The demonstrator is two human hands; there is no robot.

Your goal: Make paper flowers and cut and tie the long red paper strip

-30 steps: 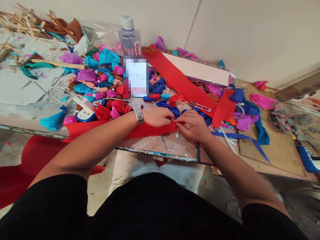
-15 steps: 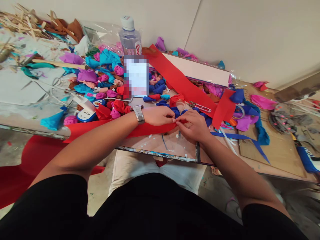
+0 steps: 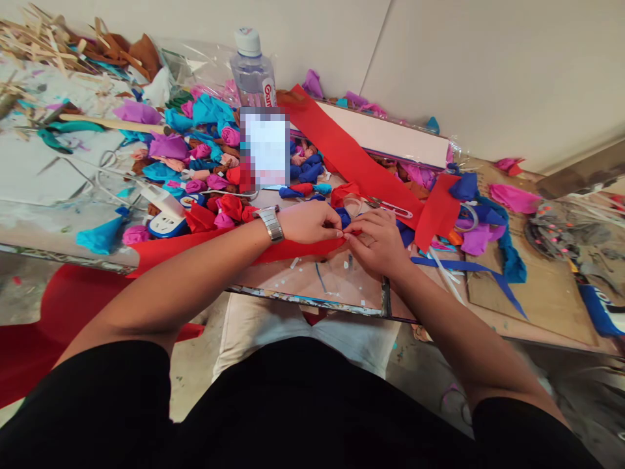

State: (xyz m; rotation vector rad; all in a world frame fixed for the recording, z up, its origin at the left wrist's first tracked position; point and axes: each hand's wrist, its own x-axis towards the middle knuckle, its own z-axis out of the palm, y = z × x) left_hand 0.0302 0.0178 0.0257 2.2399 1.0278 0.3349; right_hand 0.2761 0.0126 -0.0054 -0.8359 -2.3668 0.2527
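My left hand [image 3: 312, 223], with a metal watch on its wrist, pinches a long red strip of crepe paper or cloth [image 3: 303, 251] near its right end. Opposite it, my right hand [image 3: 378, 241] closes thumb and fingers on the same end, so the two hands' fingertips nearly meet. From there the red strip runs left under my left forearm along the table edge. Just beyond the right hand lie small thread snips [image 3: 398, 208] on a wide red strip [image 3: 351, 156]. Dark blue pieces [image 3: 405, 233] show behind my fingers.
A phone [image 3: 266, 146] leans before a clear bottle [image 3: 252, 71]. Many coloured twists, a power strip [image 3: 168, 225] and green-handled pliers [image 3: 73, 127] lie left. At right are a tape roll [image 3: 467, 218], a blue ribbon [image 3: 483, 270] and cardboard [image 3: 532, 293]. Red material [image 3: 83, 312] hangs below the table edge.
Both hands stay at the same spot on the red strip, with only slight shifts of the fingers. The view has moved very slightly.
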